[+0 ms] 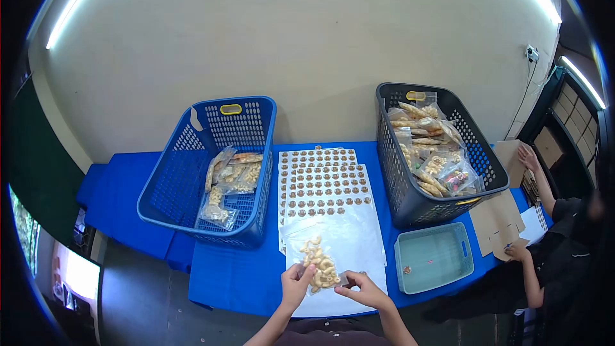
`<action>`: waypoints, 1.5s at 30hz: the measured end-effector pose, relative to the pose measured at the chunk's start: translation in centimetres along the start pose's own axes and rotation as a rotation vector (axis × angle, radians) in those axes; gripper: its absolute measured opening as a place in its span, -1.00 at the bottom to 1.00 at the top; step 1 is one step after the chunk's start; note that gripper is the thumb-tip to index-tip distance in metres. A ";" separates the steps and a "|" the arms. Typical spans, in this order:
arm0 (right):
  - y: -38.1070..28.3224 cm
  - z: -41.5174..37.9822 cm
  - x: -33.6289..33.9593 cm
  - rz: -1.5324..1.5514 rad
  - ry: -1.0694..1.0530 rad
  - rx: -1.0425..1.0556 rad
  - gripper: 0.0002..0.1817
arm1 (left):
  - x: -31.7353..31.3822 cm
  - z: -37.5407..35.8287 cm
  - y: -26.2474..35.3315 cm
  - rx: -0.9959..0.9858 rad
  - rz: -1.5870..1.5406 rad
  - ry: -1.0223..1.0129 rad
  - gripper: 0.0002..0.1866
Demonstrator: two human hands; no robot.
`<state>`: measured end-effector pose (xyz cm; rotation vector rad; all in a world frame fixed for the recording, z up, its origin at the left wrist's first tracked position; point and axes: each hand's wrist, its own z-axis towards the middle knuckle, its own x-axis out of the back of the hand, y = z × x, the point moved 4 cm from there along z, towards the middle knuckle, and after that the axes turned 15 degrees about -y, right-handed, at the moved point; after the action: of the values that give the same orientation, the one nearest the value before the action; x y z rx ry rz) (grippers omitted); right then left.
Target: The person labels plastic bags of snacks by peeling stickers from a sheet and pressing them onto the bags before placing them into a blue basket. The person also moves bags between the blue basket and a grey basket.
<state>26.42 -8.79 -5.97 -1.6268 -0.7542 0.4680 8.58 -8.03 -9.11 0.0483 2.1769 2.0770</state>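
Observation:
My left hand [296, 287] grips the left side of a clear plastic bag of pale curved snack pieces [318, 259], its thumb lying on the front. My right hand [366, 291] is closed at the bag's lower right corner, pinching the plastic there. A small round spot, perhaps a sticker, shows on the bag near the right fingertips. Under the bag lie white sheets of round brown stickers [323, 182]; the rows fill the upper part, while the lower part of the top sheet is bare white.
A blue basket [259, 218] with some snack bags stands left on the blue tablecloth [211, 285]. A dark basket [410, 208] full of bags stands right, behind a pale green tray [435, 285] with a small round piece inside. A co-worker [567, 237] handles cardboard [493, 218] at far right.

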 end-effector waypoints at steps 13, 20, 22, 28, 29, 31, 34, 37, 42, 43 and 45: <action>3.1 4.0 0.1 0.137 -0.153 0.038 -0.72 | -0.3 1.6 1.8 0.111 -0.326 -0.055 -0.74; 9.9 12.2 8.0 0.156 -0.395 -0.283 -0.63 | 2.4 3.5 3.1 0.032 -0.145 0.089 -0.77; 17.8 16.9 12.2 -0.036 -0.107 -0.313 -0.48 | 2.7 3.7 3.7 0.022 -0.178 0.130 -0.76; 20.5 22.3 17.5 -0.697 0.318 -0.526 -0.12 | 2.9 4.1 3.3 0.053 -0.210 0.233 -0.76; 20.6 22.1 17.5 -0.703 0.307 -0.549 -0.11 | 2.8 4.0 3.3 0.054 -0.211 0.248 -0.76; 20.5 22.0 17.3 -0.701 0.302 -0.562 -0.10 | 2.6 3.9 3.4 0.055 -0.222 0.276 -0.77; 20.6 21.4 17.0 -0.693 0.318 -0.530 -0.11 | 2.7 4.0 3.1 0.053 -0.221 0.295 -0.78; 20.3 21.1 16.7 -0.697 0.336 -0.494 -0.13 | 2.6 4.0 3.0 0.059 -0.209 0.290 -0.78; 20.1 21.7 17.3 -0.680 0.333 -0.519 -0.10 | 1.9 3.6 4.1 0.043 -0.208 0.276 -0.77; 20.1 21.7 17.3 -0.679 0.318 -0.531 -0.10 | 1.8 3.4 4.2 0.047 -0.206 0.278 -0.77; 20.9 22.2 17.4 -0.686 0.325 -0.548 -0.11 | 1.9 2.8 4.1 0.053 -0.200 0.279 -0.77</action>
<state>28.24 17.82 -28.83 -1.7389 -1.1818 -0.5253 6.71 -4.83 -5.27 -0.4609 2.2768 2.0157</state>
